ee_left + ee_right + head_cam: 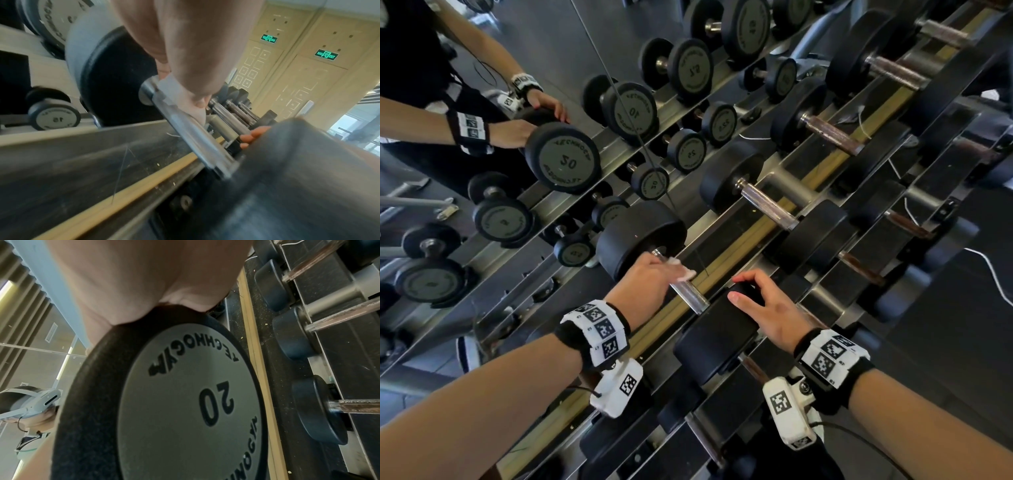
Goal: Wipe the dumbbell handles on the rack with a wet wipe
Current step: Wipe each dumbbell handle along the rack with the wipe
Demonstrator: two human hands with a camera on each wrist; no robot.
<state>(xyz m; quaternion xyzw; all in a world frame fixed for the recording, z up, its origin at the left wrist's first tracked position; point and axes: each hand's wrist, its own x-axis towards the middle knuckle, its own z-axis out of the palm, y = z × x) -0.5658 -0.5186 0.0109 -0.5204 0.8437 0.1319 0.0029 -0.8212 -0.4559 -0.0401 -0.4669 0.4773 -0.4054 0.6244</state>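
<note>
A black 20 kg dumbbell lies on the rack point(739, 245), its near head point(714, 339) toward me and its far head point(640, 236) by the mirror. My left hand point(652, 275) grips the steel handle point(690, 296) close to the far head, with a white wet wipe point(683, 270) wrapped between fingers and bar. The left wrist view shows the wet wipe point(174, 91) pressed on the handle point(197, 138) under my left hand point(191, 68). My right hand point(763, 303) rests on top of the near head with fingers spread. In the right wrist view its palm point(144, 282) sits on the head's rim point(86, 386).
More dumbbells line the upper tier to the right, with bare handles point(768, 205) and rusty ones point(832, 133). A lower tier point(859, 269) holds further dumbbells. A mirror point(565, 159) at the left reflects the rack and my arms.
</note>
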